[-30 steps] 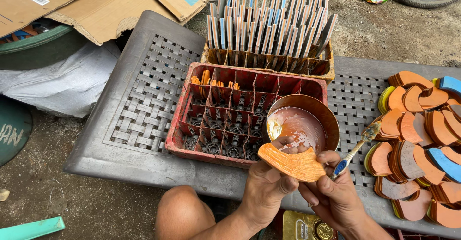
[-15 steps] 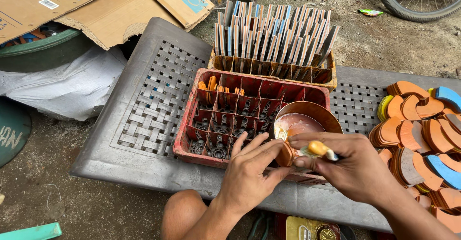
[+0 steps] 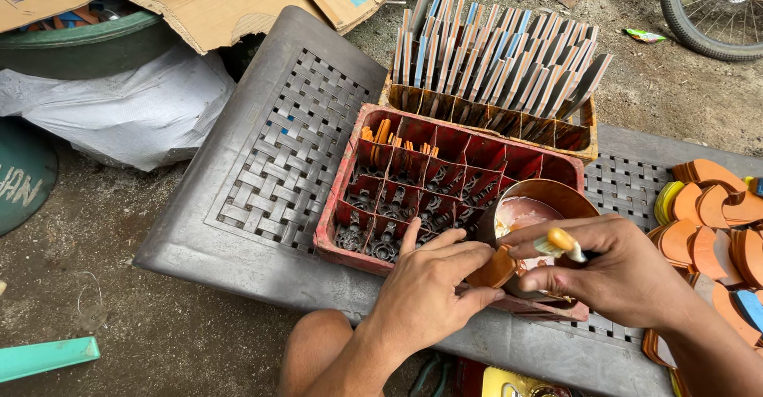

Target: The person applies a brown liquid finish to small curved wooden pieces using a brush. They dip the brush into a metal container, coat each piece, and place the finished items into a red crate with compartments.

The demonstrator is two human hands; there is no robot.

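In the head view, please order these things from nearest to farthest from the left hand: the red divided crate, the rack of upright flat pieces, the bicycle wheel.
1. red divided crate: touching the left hand, right in front of it.
2. rack of upright flat pieces: behind the crate.
3. bicycle wheel: top right corner, on the ground.

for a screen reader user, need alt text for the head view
A left hand holds an orange piece while the right hand brushes it with a yellow-handled brush, over a copper bowl in a red divided tray.
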